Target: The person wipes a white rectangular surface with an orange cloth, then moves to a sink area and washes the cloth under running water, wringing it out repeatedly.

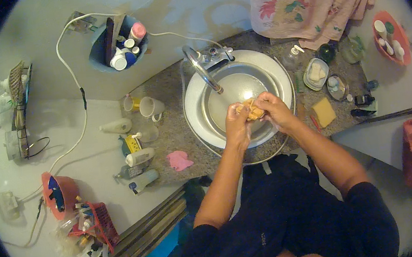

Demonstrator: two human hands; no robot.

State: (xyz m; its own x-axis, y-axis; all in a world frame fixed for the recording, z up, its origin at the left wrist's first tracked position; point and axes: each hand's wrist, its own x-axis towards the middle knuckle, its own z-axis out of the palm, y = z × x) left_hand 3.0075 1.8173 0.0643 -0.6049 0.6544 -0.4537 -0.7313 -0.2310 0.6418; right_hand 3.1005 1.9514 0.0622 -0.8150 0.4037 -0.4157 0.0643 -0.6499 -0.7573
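Observation:
My left hand [238, 119] and my right hand [273, 108] both grip a crumpled yellow-orange cloth [252, 111], bunched between the fingers. Both hands look wet, with some pale foam on them. They are over the near side of a metal basin [220, 83], which sits in the white round sink [193, 107]. Cloudy liquid seems to fill the basin. A curved chrome faucet [197, 66] reaches over it from the back; whether water runs from it I cannot tell.
Left on the granite counter [176, 132] are a pink cloth [179, 160], a white mug [150, 107] and several bottles. To the right stand a soap dish [316, 74], a metal bowl [337, 87] and a yellow sponge [323, 112]. A floral towel [290, 1] hangs behind.

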